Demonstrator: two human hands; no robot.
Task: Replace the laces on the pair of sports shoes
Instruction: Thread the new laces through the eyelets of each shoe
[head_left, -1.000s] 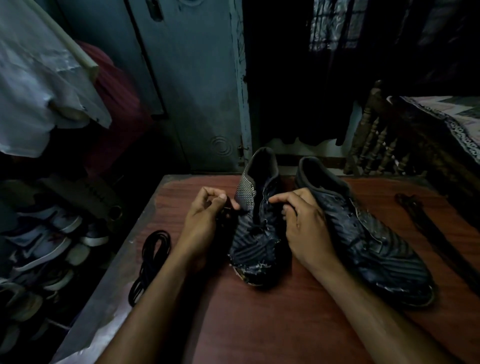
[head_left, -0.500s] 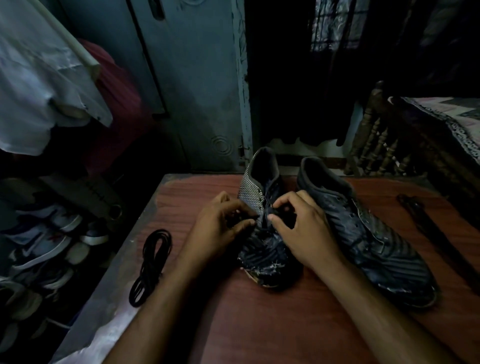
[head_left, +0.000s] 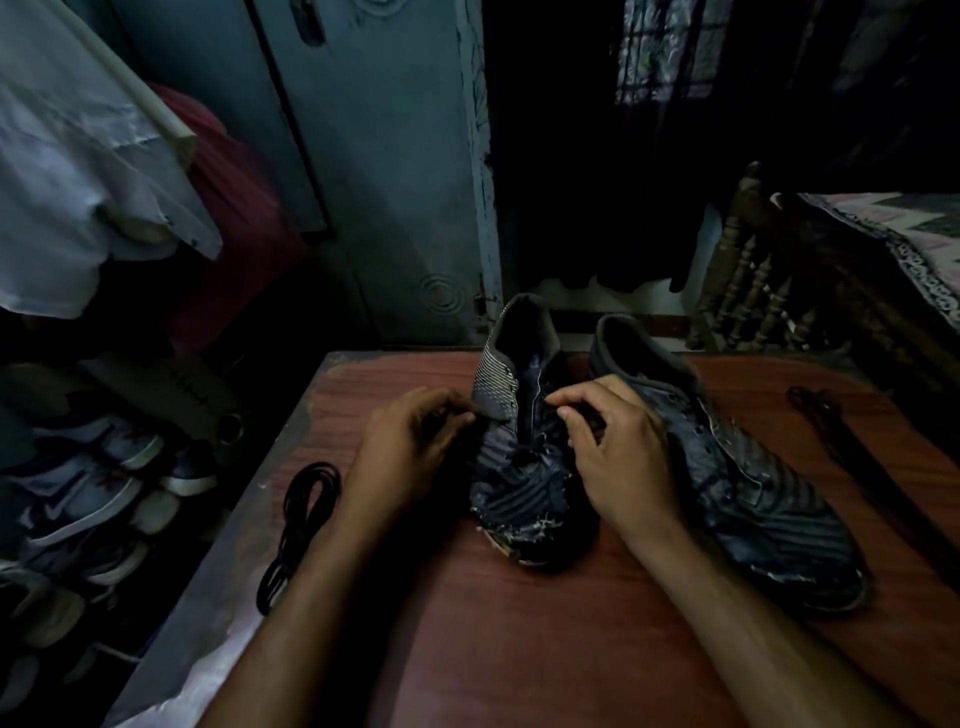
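Centrally on a reddish wood-grain table (head_left: 519, 649), both hands pinch at the near shoe (head_left: 519, 483): left hand (head_left: 410, 447), right hand (head_left: 618, 457), fingers curled at its eyelets. 1 coiled black lace (head_left: 301, 525) lies by the left edge.

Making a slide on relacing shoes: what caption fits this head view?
Both hands, left and right, work the lace area of the dark striped sports shoe on the reddish wooden table.

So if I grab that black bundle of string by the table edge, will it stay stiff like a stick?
Probably not. The coiled black lace lies in loose, thin loops, so it would likely droop and unwind. It looks light, and it sits near the table edge, so a push might slide it off.
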